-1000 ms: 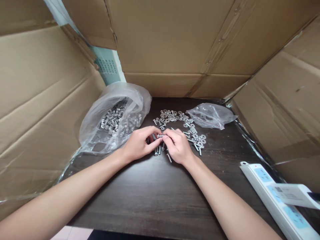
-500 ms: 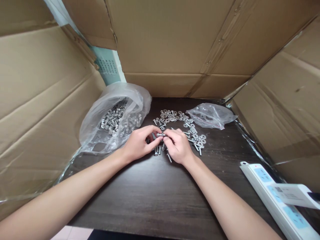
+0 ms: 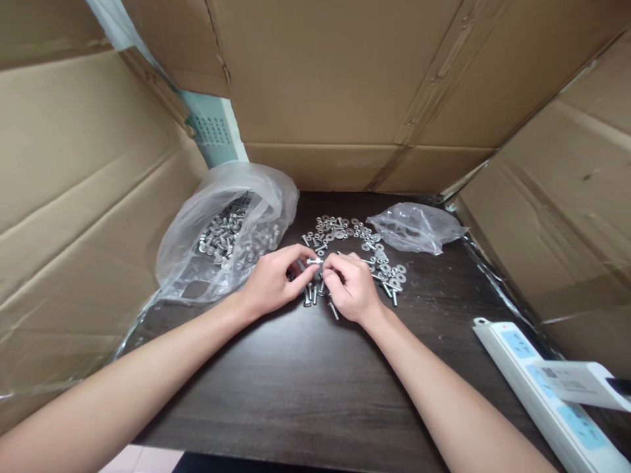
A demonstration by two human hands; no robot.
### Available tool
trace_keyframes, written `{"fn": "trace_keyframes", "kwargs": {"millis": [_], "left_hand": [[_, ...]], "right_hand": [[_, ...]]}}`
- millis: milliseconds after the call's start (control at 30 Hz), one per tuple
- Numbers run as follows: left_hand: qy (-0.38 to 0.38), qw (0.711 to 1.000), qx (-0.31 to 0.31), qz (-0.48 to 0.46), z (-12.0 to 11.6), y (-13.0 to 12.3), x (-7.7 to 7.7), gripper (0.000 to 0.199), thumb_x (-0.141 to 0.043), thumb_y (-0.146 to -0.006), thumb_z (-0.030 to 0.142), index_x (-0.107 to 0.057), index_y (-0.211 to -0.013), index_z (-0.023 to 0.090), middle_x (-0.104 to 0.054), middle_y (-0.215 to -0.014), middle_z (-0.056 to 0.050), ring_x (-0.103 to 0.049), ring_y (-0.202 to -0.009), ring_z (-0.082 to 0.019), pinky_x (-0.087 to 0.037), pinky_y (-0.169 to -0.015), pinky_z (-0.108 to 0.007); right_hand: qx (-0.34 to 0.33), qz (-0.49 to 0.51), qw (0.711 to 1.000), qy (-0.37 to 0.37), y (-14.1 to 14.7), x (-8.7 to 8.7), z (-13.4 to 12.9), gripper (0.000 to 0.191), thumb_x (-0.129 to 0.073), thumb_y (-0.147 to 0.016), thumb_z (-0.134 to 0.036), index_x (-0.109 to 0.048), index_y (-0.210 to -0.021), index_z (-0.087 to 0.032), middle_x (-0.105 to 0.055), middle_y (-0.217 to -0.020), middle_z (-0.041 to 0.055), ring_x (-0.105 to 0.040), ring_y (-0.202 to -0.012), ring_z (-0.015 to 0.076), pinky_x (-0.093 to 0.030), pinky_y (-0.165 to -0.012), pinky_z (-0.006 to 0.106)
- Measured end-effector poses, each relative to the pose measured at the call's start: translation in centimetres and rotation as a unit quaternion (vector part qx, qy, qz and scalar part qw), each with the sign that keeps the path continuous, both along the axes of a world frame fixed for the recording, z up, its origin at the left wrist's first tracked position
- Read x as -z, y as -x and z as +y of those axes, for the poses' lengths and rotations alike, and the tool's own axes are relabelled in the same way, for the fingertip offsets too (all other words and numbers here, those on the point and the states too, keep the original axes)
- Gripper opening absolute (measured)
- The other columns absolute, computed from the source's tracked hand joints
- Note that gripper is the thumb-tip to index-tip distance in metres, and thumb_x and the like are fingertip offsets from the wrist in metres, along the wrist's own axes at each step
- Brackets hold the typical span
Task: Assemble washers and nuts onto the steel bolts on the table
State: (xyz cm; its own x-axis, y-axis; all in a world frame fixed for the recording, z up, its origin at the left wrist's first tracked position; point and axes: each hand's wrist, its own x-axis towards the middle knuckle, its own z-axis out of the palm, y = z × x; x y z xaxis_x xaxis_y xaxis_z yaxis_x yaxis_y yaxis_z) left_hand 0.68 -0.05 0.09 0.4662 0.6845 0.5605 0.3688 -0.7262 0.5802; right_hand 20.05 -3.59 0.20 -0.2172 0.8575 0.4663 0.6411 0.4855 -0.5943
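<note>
My left hand point(image 3: 279, 279) pinches a small silver bolt point(image 3: 314, 261) between thumb and fingertips, its shank lying sideways toward the right. At the bolt's right end is my right hand point(image 3: 351, 284), its thumb and forefinger pressed together. Whether those fingertips hold a small part or touch the bolt's tip cannot be made out. Just below the hands, several loose bolts point(image 3: 314, 293) lie on the dark table point(image 3: 296, 381). Beyond them are scattered washers, nuts and bolts point(image 3: 338, 230), with more washers point(image 3: 396, 276) to the right of my right hand.
An open plastic bag point(image 3: 172, 236) full of bolts stands at the left. A flat clear bag point(image 3: 419, 226) lies at the back right. A white power strip point(image 3: 537, 387) runs along the right edge. Cardboard walls point(image 3: 345, 79) enclose the back and sides.
The bolt has shifted slightly up and left within the fingers. My right fingertips have drawn closer together at its end, while both arms stay nearly in place.
</note>
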Motion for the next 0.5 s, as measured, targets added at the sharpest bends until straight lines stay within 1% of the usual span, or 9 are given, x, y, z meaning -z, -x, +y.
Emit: {"fn": "trace_keyframes", "kwargs": {"millis": [233, 500], "left_hand": [[0.005, 1.0, 0.001, 0.0, -0.01, 0.05, 0.05, 0.013, -0.068, -0.097, 0.025, -0.067, -0.107, 0.017, -0.07, -0.085, 0.002, -0.064, -0.069, -0.009, -0.052, -0.069, -0.021], [0.003, 1.0, 0.011, 0.004, 0.03, 0.0, 0.09, 0.013, -0.067, -0.097, 0.026, -0.067, -0.107, 0.018, -0.07, -0.085, 0.001, -0.064, -0.069, -0.009, -0.052, -0.069, -0.021]], "right_hand": [[-0.002, 0.003, 1.0, -0.003, 0.0, 0.09, 0.03, 0.021, -0.046, -0.091, -0.025, -0.048, -0.072, -0.02, -0.054, -0.063, -0.0022, -0.046, -0.06, 0.0148, -0.032, -0.071, 0.033], [0.006, -0.006, 1.0, 0.001, 0.02, -0.11, 0.03, 0.02, -0.045, -0.091, -0.026, -0.049, -0.073, -0.021, -0.055, -0.063, -0.0012, -0.047, -0.06, 0.0158, -0.033, -0.071, 0.033]]}}
